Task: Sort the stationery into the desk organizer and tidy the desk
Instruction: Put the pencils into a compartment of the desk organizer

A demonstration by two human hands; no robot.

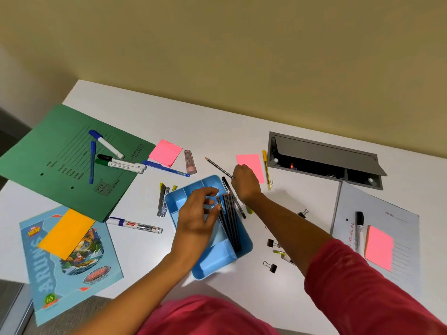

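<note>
Pink-sleeved right hand (245,182) pinches a striped wooden pencil (219,167) at twelve o'clock of the blue plastic organizer tray (246,247); left hand (197,216) touches its dark pencils (231,223). End-held, the pencil may slip.

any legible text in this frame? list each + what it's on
"WHITEBOARD MARKER": white marker.
"ARUN'S": blue notebook cover.
"ALL NEW": same cover, top corner.
"65": same cover, bottom badge.
"SPRING FILE": green folder.
"PTC": green folder, boxed logo.
"FILING SYSTEM": green folder, beside the logo.
"NO.1011": grey file, only partly legible.
Too small or blurred: folder form fields, other markers, the grey file's red heading.
</note>
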